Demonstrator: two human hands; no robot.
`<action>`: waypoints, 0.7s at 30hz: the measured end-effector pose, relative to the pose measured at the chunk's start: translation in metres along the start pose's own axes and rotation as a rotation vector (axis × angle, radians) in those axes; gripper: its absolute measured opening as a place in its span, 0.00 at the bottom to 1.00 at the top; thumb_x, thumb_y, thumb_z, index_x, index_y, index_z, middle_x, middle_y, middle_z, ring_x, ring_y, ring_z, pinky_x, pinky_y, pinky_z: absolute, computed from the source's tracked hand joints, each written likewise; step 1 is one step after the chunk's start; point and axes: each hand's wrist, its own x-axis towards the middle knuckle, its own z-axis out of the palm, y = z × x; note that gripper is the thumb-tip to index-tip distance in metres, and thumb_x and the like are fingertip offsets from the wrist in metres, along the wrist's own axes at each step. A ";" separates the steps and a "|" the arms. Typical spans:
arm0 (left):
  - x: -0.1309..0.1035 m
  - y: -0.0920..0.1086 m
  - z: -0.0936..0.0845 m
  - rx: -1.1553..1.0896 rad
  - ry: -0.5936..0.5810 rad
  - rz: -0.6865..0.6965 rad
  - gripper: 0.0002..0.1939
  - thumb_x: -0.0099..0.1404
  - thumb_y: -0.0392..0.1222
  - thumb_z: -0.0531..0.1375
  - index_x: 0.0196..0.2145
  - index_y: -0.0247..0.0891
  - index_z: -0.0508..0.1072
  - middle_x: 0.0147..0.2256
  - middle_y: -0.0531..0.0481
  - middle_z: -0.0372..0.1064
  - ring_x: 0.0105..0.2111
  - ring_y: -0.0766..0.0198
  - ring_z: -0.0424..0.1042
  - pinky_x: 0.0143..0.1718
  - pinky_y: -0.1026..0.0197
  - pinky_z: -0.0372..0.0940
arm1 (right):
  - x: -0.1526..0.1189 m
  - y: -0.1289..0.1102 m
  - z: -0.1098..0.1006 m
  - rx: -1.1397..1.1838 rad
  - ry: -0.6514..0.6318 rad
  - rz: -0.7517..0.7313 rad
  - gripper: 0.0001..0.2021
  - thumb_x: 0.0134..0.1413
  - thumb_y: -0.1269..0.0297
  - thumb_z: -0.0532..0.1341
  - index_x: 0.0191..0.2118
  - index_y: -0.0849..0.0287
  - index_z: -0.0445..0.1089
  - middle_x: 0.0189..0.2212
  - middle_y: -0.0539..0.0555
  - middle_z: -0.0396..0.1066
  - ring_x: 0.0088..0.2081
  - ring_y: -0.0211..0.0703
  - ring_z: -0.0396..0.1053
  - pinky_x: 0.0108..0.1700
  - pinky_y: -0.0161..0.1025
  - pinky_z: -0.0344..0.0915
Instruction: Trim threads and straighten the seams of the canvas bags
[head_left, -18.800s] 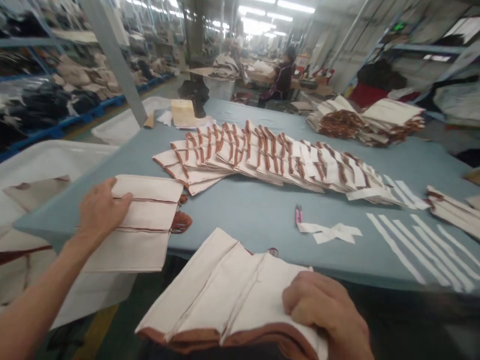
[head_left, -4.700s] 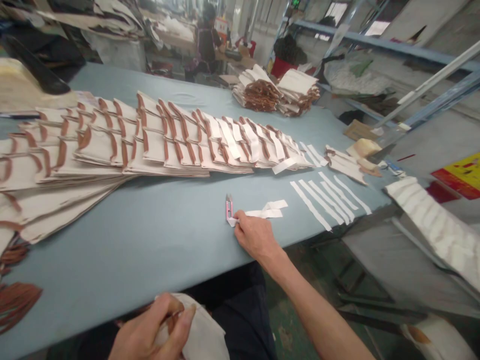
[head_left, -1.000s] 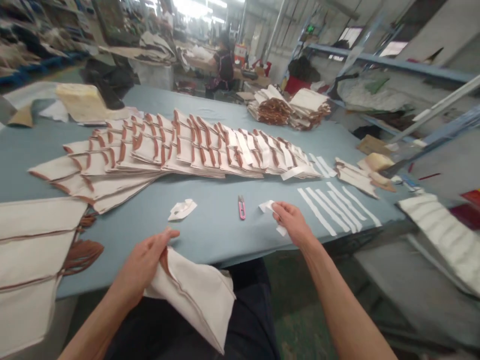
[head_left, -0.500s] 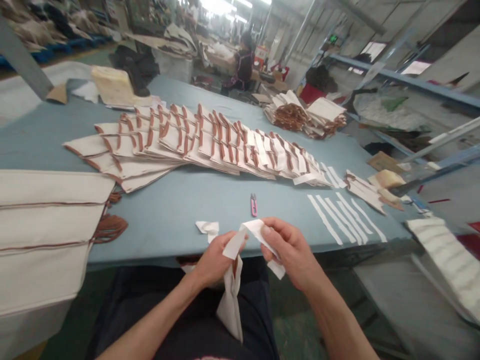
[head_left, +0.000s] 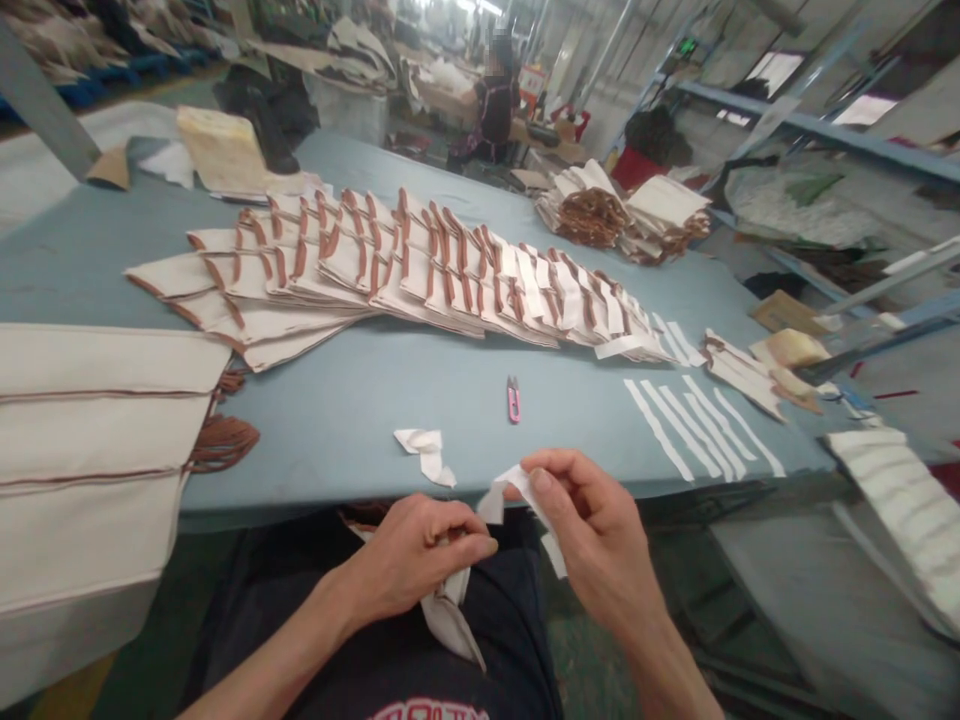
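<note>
Over my lap, my left hand is closed on a cream fabric piece with brown edging; part of it hangs below the fingers and much is hidden by the hand. My right hand pinches a white strip between thumb and fingers, its ends dangling on both sides. A crumpled white strip lies near the table's front edge, just beyond my left hand. Pink-handled thread snips rest on the table ahead of my hands.
A long overlapping row of cream pieces with brown edges crosses the blue table. Several white strips lie at right. Larger cream panels cover the left side. Bundled pieces stand at the back. A person sits beyond.
My left hand has lowered and turned over, its thumb now lying across the fabric. The right hand has moved slightly right and down with the strip, whose free end has come away from the left hand.
</note>
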 end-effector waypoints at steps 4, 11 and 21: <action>-0.012 -0.008 0.014 -0.488 -0.079 -0.064 0.15 0.59 0.43 0.67 0.43 0.36 0.82 0.23 0.58 0.58 0.24 0.68 0.52 0.25 0.66 0.50 | -0.021 -0.001 0.019 0.031 -0.047 -0.059 0.09 0.68 0.58 0.61 0.42 0.54 0.78 0.29 0.50 0.79 0.28 0.40 0.75 0.29 0.33 0.69; -0.029 -0.029 0.032 -0.842 0.074 -0.104 0.30 0.54 0.60 0.72 0.45 0.33 0.80 0.27 0.52 0.70 0.23 0.68 0.63 0.26 0.67 0.61 | -0.060 0.040 0.033 0.076 -0.145 0.105 0.12 0.70 0.54 0.61 0.43 0.56 0.77 0.29 0.50 0.77 0.26 0.37 0.71 0.28 0.31 0.65; -0.040 -0.013 0.034 -0.664 0.451 -0.211 0.22 0.59 0.58 0.69 0.27 0.33 0.78 0.16 0.52 0.70 0.17 0.69 0.62 0.20 0.68 0.57 | -0.095 0.072 0.032 0.127 -0.180 0.332 0.18 0.68 0.46 0.61 0.48 0.57 0.72 0.27 0.50 0.74 0.29 0.40 0.69 0.31 0.33 0.65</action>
